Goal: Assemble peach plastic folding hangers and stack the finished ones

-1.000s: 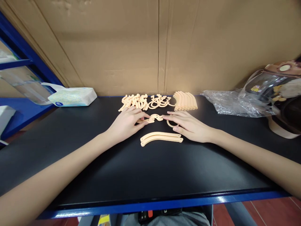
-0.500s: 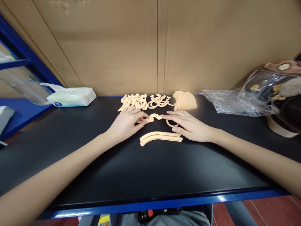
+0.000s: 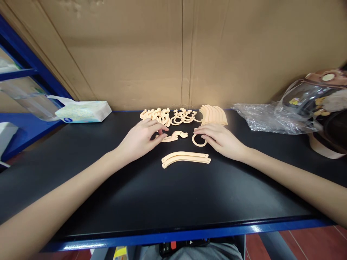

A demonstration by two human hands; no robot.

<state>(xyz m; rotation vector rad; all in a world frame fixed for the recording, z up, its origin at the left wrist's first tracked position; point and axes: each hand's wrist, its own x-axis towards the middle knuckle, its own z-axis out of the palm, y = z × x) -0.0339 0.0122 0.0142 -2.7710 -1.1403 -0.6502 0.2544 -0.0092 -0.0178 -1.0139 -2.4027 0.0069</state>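
My left hand is just left of a wavy pale wooden-looking piece, its thumb and index finger apart. That piece lies against a longer flat pale strip, whose left end is partly hidden by the hand. My right hand has its fingers and thumb bent around the upper right of a pale ring-shaped piece, covering part of it. In front of both hands, two long curved pale strips lie side by side on the black table.
At the back are a pile of wavy pieces, a pile of hooked ring pieces and a row of curved strips. A tissue pack lies left; a clear plastic bag and a dark transparent bag are right.
My left hand has let go of the flat strip and drawn back slightly left. My right hand has left the wavy piece, its fingers now bent at the ring-shaped piece.
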